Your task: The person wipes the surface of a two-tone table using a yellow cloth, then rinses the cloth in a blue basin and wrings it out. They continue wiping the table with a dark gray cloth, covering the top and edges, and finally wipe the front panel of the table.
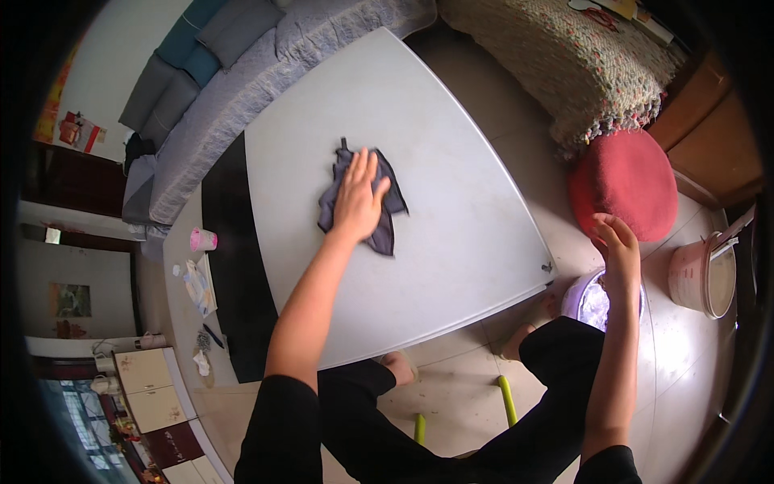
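The cloth (391, 181), dark grey and rumpled, lies on the table (451, 258) directly under the left hand (356, 198), its edges sticking out past the fingers on either side. That hand is laid flat, palm down on the fabric, its fingers close together and the thumb spread away from them. The right hand (617, 242) is away from the table, off to the right, with its fingers bent toward the thumb; whether they pinch anything, I cannot tell.

Just beyond the right hand is a red stool (633, 173); a purple bucket (582, 298) is below it, partly hidden by the forearm, and a pale bucket (701, 278) stands to its right. Farther beyond it hangs a fringed throw (580, 73).

Left of the left hand runs the table's black band (226, 242), and past that sits a pink cup (204, 239). Beyond that hand, to the left, is the sofa (242, 101). Nearer the body than both hands, two green bars (507, 399) show between the legs.
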A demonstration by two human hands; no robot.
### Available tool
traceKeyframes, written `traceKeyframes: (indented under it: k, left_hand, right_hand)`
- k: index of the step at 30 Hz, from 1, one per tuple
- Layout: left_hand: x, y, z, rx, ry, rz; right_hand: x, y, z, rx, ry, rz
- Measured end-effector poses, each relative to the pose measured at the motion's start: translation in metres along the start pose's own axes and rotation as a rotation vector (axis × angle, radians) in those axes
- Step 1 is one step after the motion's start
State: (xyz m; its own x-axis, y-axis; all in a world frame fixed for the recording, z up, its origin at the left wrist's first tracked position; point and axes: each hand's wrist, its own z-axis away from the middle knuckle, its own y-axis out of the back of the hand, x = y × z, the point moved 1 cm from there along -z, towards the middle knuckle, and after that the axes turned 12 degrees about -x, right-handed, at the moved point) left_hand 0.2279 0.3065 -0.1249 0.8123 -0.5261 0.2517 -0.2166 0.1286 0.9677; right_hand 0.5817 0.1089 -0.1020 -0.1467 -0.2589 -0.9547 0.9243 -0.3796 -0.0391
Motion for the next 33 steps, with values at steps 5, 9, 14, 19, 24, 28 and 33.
traceKeyframes:
  k: [5, 9, 14, 19, 24, 28, 33]
  left_hand:
    - [0.003, -0.001, -0.015, 0.033, 0.272, -0.095]
    - [0.041, -0.004, 0.030, -0.064, 0.196, -0.120]
    - [0.080, -0.001, 0.129, -0.134, -0.026, 0.012]
    - [0.100, 0.005, 0.178, -0.200, -0.029, 0.041]
    - [0.105, 0.006, 0.186, -0.236, -0.026, 0.027]
    - [0.115, 0.004, 0.194, -0.241, -0.034, -0.021]
    - [0.118, -0.004, 0.201, -0.217, -0.029, -0.064]
  right_hand:
    - [0.003, -0.003, 0.002, -0.049, 0.026, 0.018]
    - [0.012, 0.004, -0.005, -0.061, 0.034, -0.003]
    - [0.032, -0.026, -0.016, -0.185, 0.215, 0.483]
    - [0.019, -0.060, -0.009, -0.135, 0.163, 0.663]
    - [0.024, -0.058, -0.007, -0.082, 0.225, 0.713]
    - [0.022, -0.054, -0.003, -0.082, 0.196, 0.836]
    - [0.013, -0.053, 0.009, -0.113, 0.216, 0.919]
